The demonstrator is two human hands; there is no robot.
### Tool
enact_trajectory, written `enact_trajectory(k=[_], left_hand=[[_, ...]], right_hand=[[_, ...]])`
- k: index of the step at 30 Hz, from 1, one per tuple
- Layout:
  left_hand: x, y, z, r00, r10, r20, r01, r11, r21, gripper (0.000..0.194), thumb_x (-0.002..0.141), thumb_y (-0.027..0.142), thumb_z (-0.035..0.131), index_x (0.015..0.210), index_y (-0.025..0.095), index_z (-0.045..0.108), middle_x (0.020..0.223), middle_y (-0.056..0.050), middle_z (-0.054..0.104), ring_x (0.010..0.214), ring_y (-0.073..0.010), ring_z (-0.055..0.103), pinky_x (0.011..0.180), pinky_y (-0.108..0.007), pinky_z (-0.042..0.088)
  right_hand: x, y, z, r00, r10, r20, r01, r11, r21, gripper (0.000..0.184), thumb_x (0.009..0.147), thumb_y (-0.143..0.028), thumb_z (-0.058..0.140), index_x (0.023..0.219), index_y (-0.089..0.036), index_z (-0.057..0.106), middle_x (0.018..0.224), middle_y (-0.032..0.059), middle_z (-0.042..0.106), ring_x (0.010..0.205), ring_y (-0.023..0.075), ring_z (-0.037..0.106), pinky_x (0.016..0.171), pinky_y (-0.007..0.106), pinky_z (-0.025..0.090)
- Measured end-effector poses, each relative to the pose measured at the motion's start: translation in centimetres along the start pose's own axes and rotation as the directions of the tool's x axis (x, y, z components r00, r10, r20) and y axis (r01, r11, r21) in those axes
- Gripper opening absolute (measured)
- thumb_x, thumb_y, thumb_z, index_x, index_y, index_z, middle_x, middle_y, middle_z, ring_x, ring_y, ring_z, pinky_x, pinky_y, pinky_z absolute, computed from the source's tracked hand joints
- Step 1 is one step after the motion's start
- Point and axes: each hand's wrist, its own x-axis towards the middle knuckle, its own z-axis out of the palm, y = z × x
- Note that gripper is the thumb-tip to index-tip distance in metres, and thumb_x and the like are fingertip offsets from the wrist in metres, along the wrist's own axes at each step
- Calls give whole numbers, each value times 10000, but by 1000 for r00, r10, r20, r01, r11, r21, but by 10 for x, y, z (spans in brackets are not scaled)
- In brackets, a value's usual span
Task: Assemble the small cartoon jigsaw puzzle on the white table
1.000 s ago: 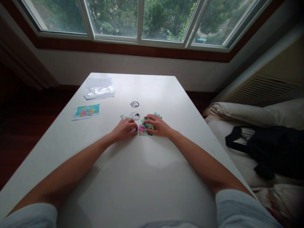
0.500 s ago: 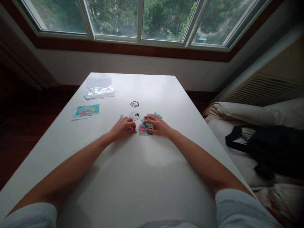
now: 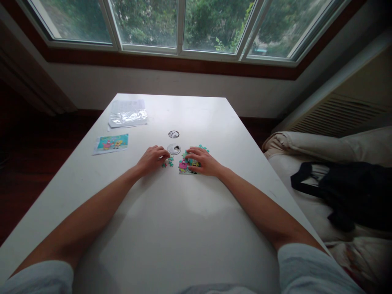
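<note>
A partly joined jigsaw puzzle (image 3: 183, 166) with pink, yellow and green print lies on the white table. My right hand (image 3: 203, 160) rests over its right part, fingers spread and lying on it, hiding much of the picture. To the left, my left hand (image 3: 152, 160) is bent low over the tabletop with thumb and fingertips drawn together. Whatever may be between them is too small to make out. Several loose puzzle pieces (image 3: 170, 162), mostly green, lie right by those fingertips. More green pieces (image 3: 203, 148) show past my right hand's fingers.
Two round inserts (image 3: 173, 134) sit in the tabletop, one (image 3: 173, 149) just beyond my hands. A picture card (image 3: 112, 142) and a clear plastic bag with paper (image 3: 128, 114) lie at the left. Right of the table (image 3: 183, 228), a black bag (image 3: 352, 192) rests on a pale couch.
My left hand has shifted left and slightly away from me, uncovering loose pieces beside the puzzle and covering the piece that lay farther left. My right hand has stayed on the puzzle.
</note>
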Motion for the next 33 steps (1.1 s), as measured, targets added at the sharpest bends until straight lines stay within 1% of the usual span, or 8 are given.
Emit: enact_trajectory(k=[7,12,15,22,25,28,31,33], left_hand=[[-1,-19,-9,998,-40,-55,38,998,-46,213,949,260,546,1003,213,746,936,-48,718,836,-192,591,817,-327,446],[-1,-25,-8,999,-44,-19,43,998,-55,219,934,260,548,977,211,757,893,-42,710,805,-179,596,795,-307,452],[-1,-26,-9,998,-62,15,63,994,-84,228,924,266,550,989,212,762,892,-36,710,759,-160,591,735,-274,449],[-3,-31,-9,994,-105,9,105,987,-122,282,916,276,524,1043,217,769,950,-28,744,726,-140,603,700,-243,449],[-3,-34,-10,985,-173,4,172,974,-144,294,912,295,527,1054,214,772,886,-21,759,729,-146,634,707,-240,459],[-3,-36,-13,973,-231,17,228,945,-235,302,911,324,533,1069,213,766,818,-3,757,709,-141,646,694,-230,464],[-2,-34,-18,972,-234,33,233,928,-290,307,904,350,544,1064,213,767,794,5,752,679,-135,636,669,-224,460],[-2,-32,-23,976,-215,46,219,941,-256,308,905,361,546,1052,214,773,796,1,756,694,-142,647,680,-228,460]], right_hand=[[0,0,0,1000,-19,-7,20,1000,12,392,963,-465,622,1295,-261,665,1442,124,580,1402,327,464,1166,560,373],[3,0,-1,998,-10,-69,13,999,43,328,1039,-330,469,1292,-252,663,1357,114,649,1361,279,514,1145,520,411],[3,4,-1,994,3,-106,0,999,33,319,1037,-294,457,1269,-256,672,1308,103,682,1324,272,550,1127,520,424],[2,9,1,993,-4,-120,8,999,32,285,1014,-346,539,1249,-269,680,1297,88,692,1316,276,560,1117,514,434],[2,9,0,992,-12,-122,15,1000,26,277,1009,-356,551,1235,-268,685,1289,86,697,1310,277,564,1113,514,437],[2,8,-1,992,-15,-126,18,1000,21,270,1007,-359,555,1221,-263,690,1280,87,700,1302,276,570,1105,513,444],[2,8,-1,992,-14,-123,16,1000,21,269,1003,-364,561,1215,-264,692,1277,88,702,1295,277,575,1100,516,448],[1,9,0,992,-13,-122,17,1000,26,271,999,-363,565,1217,-265,693,1278,86,702,1295,279,575,1102,519,445]])
